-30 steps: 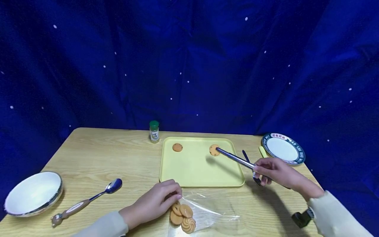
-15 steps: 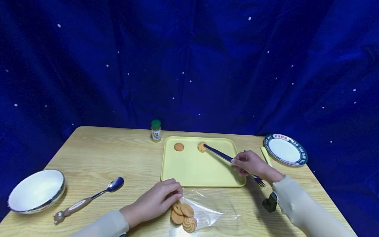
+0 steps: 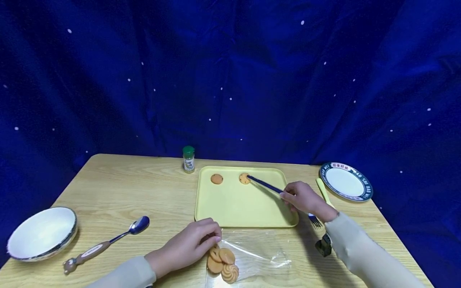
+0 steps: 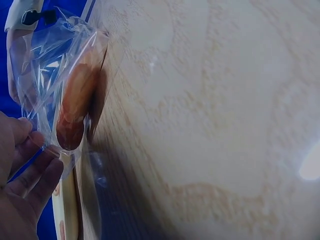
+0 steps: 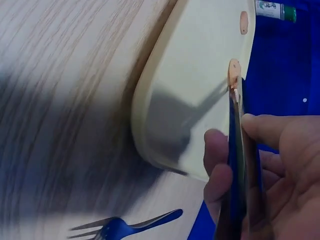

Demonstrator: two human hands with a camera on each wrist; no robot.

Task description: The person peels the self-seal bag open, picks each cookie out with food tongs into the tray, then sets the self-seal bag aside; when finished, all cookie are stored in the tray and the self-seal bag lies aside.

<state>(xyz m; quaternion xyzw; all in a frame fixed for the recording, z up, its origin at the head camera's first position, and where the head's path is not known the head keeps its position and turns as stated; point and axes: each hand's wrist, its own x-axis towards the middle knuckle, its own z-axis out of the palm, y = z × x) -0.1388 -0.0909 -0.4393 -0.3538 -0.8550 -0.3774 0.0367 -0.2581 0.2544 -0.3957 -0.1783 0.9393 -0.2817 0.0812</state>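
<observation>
My right hand [image 3: 301, 197] grips metal tongs [image 3: 265, 184], their tips on a round speckled cookie [image 3: 244, 179] at the back of the yellow tray [image 3: 234, 212]. In the right wrist view the tongs' arms [image 5: 239, 150] run close together between thumb and fingers. Another speckled cookie [image 3: 217, 179] lies farther left on the tray. My left hand [image 3: 196, 242] pinches the mouth of a clear plastic bag [image 3: 261, 256] in front of the tray. Several cookies [image 3: 223, 264] are inside the bag, one with a swirl pattern.
A white bowl [image 3: 41, 234] and a bear-handled spoon [image 3: 108, 244] lie at left. Behind the tray stands a green-capped shaker [image 3: 189, 160]. To the right are a rimmed plate [image 3: 345, 182], a yellow-handled utensil [image 3: 322, 190] and a fork [image 3: 315, 221]. A blue curtain [image 3: 230, 80] hangs behind the table.
My right hand has moved left over the tray, carrying the cookie in the tongs toward the other cookie. It has barely moved in the last half second. My left hand stays on the bag.
</observation>
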